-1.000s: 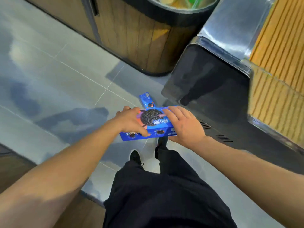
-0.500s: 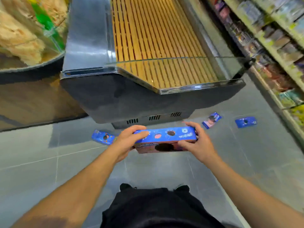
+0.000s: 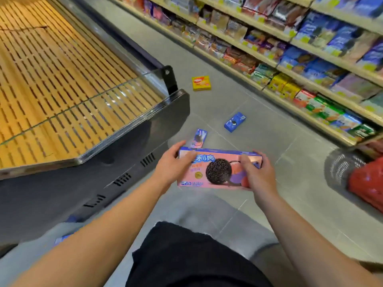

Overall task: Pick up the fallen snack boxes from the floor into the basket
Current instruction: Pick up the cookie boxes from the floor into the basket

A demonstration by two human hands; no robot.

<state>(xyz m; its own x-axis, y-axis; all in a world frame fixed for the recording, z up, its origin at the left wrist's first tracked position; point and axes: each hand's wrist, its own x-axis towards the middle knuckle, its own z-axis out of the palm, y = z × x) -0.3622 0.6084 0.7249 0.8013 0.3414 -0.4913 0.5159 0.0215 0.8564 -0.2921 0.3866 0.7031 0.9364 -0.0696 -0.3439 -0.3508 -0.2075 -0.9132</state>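
Observation:
I hold a pink and blue cookie box [image 3: 215, 172] above the floor, its pink face up. My left hand [image 3: 172, 166] grips its left end and my right hand [image 3: 256, 175] grips its right end. Three more boxes lie on the grey floor: a small pink and blue one [image 3: 200, 138] just beyond the held box, a blue one [image 3: 234, 122] further right, and a yellow one [image 3: 201, 83] far up the aisle. A red basket [image 3: 367, 184] stands at the right edge, blurred and partly cut off.
A dark display case with a slatted wooden top [image 3: 62, 83] fills the left side. Stocked snack shelves [image 3: 310, 59] run along the right. A blue box corner [image 3: 62, 239] shows by my left forearm. My black trousers [image 3: 186, 257] are below.
My view has swung right from the case front to the aisle. The box, held by both hands throughout, has turned so its pink face is up. The basket and yellow box came into view.

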